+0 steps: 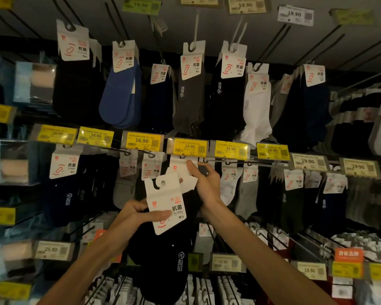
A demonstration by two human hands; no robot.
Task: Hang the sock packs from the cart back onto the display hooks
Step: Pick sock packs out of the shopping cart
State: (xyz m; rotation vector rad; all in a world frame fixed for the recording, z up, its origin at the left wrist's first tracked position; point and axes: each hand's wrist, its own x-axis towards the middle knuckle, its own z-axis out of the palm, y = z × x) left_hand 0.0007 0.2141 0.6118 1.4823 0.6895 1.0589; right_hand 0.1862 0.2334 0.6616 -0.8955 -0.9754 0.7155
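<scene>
A black sock pack (163, 245) with a white card header (166, 202) hangs from my left hand (139, 213), whose thumb presses the card's lower left. Behind it, my right hand (204, 180) pinches the white header of a second pack (184, 172) just under the middle-row hook (183, 156) below a yellow 16.90 price tag (187, 147). Whether that header sits on the hook is hidden by the tag and my fingers. No cart is in view.
Rows of hooks carry sock packs in black, blue, grey and white above, beside and below my hands. Yellow and white price tags (142, 140) line each row. Lower hooks (273, 238) stick out toward me near my right forearm. Boxed goods fill the left shelves.
</scene>
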